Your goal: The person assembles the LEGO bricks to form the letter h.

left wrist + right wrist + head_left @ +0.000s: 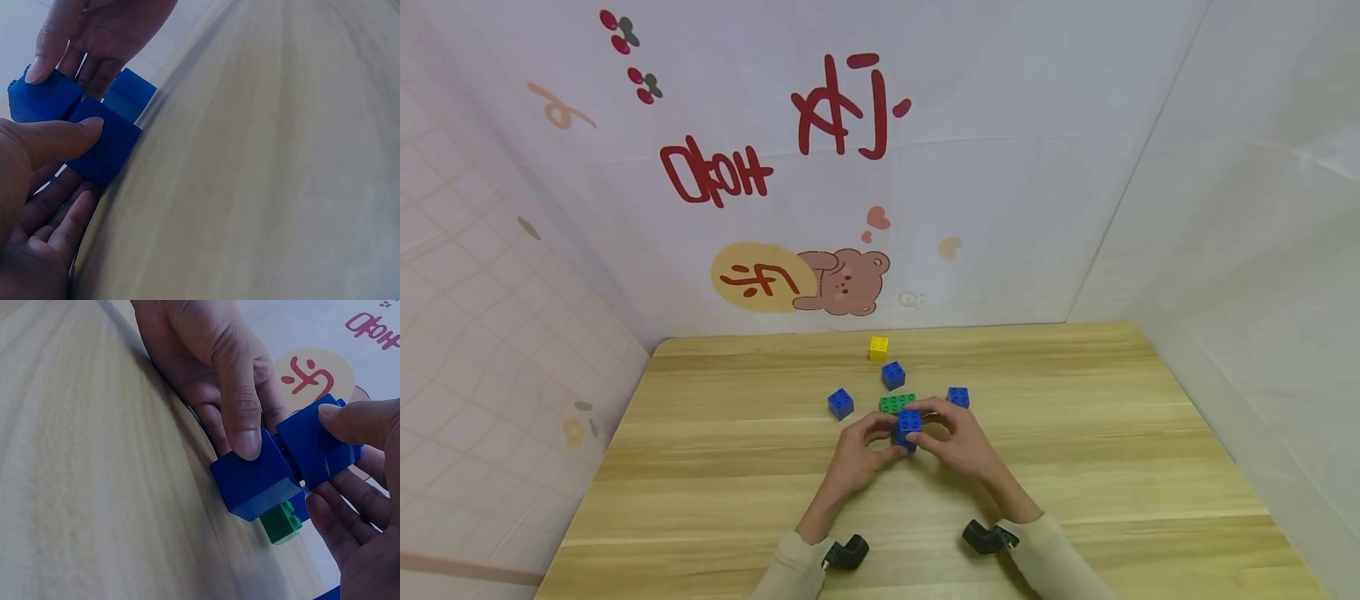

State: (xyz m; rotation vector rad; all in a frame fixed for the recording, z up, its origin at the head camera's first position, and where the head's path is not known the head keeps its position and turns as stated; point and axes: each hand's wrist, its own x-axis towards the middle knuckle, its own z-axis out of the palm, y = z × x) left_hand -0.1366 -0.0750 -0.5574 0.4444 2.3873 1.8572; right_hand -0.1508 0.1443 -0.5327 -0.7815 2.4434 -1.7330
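My left hand (855, 457) pinches a blue toy building brick (253, 481) low at the tabletop, its thumb flat on one side. Just above it, my right hand (961, 443) holds a second blue brick (910, 419) between thumb and fingers. In the right wrist view this upper brick (322, 447) is tilted against the studded top of the lower one, with a narrow gap showing between them. From the head, the upper brick hides most of the lower one. A green brick (897, 403) with two rows of studs lies right behind the hands.
Loose blue bricks lie around on the wooden table (737, 500): one to the left (841, 404), one farther back (892, 375), and one behind the right hand (958, 397). A yellow brick (878, 348) sits near the back edge. A printed white cloth (1000, 167) hangs behind.
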